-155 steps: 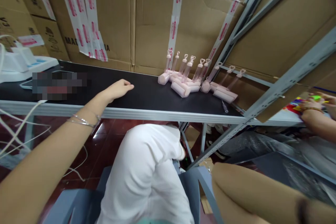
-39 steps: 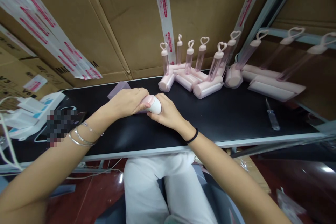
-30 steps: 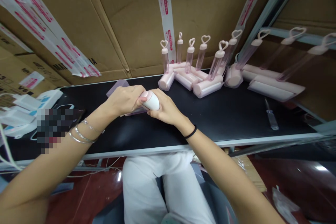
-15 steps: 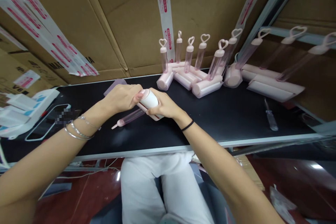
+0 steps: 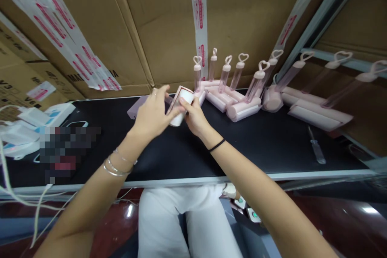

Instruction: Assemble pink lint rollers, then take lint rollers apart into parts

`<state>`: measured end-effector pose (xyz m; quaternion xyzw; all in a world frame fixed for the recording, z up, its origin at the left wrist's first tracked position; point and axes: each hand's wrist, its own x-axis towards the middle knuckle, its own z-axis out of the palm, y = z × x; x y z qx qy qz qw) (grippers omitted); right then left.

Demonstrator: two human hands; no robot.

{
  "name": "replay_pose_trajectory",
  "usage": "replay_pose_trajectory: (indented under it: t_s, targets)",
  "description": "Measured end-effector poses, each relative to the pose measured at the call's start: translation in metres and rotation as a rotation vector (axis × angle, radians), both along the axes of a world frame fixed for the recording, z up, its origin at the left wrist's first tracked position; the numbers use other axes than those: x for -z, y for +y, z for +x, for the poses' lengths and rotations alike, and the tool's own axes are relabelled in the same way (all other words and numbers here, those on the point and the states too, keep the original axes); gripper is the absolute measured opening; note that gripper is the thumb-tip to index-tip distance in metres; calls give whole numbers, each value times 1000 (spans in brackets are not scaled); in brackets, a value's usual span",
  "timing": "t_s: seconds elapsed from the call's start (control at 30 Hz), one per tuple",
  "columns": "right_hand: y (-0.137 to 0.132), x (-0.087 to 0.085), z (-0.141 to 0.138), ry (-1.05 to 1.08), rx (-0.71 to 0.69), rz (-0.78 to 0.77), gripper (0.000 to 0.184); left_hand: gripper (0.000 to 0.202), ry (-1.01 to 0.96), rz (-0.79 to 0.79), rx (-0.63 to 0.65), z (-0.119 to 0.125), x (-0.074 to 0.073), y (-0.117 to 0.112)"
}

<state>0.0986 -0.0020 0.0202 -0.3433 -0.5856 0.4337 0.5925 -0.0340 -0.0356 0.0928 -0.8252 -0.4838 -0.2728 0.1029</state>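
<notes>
Both my hands hold one pink lint roller (image 5: 181, 105) above the black table (image 5: 260, 141), just left of a row of finished rollers. My left hand (image 5: 152, 115) wraps its side with the thumb on the white roll. My right hand (image 5: 195, 119) pinches the roll's near end from the right. The roller's handle is hidden behind my hands. Several matching pink lint rollers (image 5: 229, 96) with clear heart-topped handles stand in a row at the back.
Cardboard boxes (image 5: 169, 20) with pink tape wall the table's far side. A flat pink piece (image 5: 136, 109) lies behind my left hand. A small screwdriver (image 5: 317, 149) lies at the right. White devices and cables (image 5: 27, 123) sit at the left. A metal shelf frame (image 5: 320, 12) rises at the right.
My hands have carried the roller up and back towards the row of finished rollers. Its clear handle, sticking out to the left half a second ago, no longer shows.
</notes>
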Motion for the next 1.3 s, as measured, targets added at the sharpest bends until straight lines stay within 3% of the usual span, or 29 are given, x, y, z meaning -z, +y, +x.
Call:
replay_pose_trajectory:
  t_s: [0.1, 0.17, 0.27, 0.33, 0.47, 0.53, 0.63, 0.8, 0.9, 1.1, 1.3]
  targets:
    - [-5, -14, 4, 55, -104, -93, 47, 71, 36, -56, -17, -3, 13, -1]
    - [-11, -26, 16, -185, -96, 43, 42, 63, -21, -54, 19, -12, 20, 6]
    - [-21, -47, 33, -649, 163, 441, 40, 51, -73, -60, 102, -27, 23, 15]
    - [-28, -60, 37, -956, 228, 620, 37, 47, -25, -35, 122, -30, 21, 13]
    - [-42, -78, 24, -1394, 299, 699, 11, 34, 143, 60, 54, -26, 16, 0]
    - [-46, -82, 17, -1511, 336, 716, 11, 31, 211, 85, 34, -26, 18, -1]
    - [-46, -79, 15, -1604, 279, 731, 12, 23, 278, 94, 101, -31, 26, 8]
    - [-36, -57, 25, -1571, 5, 745, 14, 13, 354, 22, 398, -44, 38, 28]
    - [-31, -44, 29, -1531, -66, 776, 13, 11, 345, -29, 504, -48, 41, 34]
    - [-26, -23, 32, -1471, -135, 915, 13, 7, 377, -61, 569, -47, 48, 38]
    - [-27, -19, 31, -1521, -156, 867, 16, 10, 346, -161, 549, -43, 55, 42]
